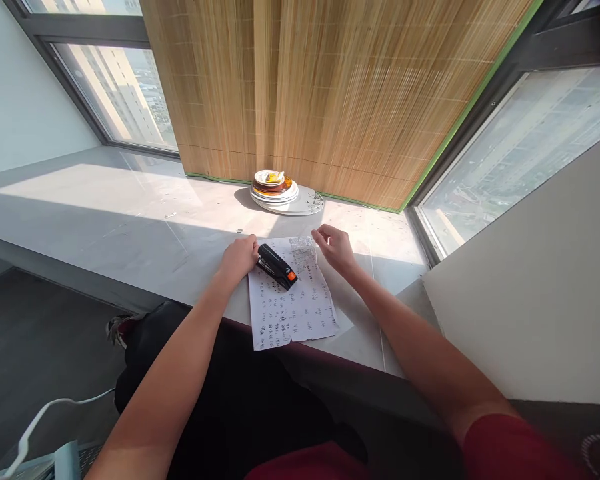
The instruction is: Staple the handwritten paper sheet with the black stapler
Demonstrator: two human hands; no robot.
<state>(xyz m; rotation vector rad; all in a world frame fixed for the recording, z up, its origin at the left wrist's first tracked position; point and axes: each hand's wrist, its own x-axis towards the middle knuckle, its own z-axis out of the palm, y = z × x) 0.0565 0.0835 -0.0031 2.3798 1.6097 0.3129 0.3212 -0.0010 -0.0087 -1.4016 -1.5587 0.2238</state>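
A written-on sheet of paper lies on the ledge, its near edge hanging slightly over the front. Diagonally across its upper left part rests a black stapler with an orange patch on its near end. My left hand is closed at the paper's far left corner, right beside the stapler's far end; its curled fingers hide what they grip. At the far right corner, my right hand is closed, with thumb and forefinger pinched at the paper's edge. Neither hand lies over the stapler's body.
Beyond the paper stands a stack of plates with a small yellow item on top. A bamboo blind hangs behind it. The pale ledge stretches left; a white wall borders the right. A white cable hangs lower left.
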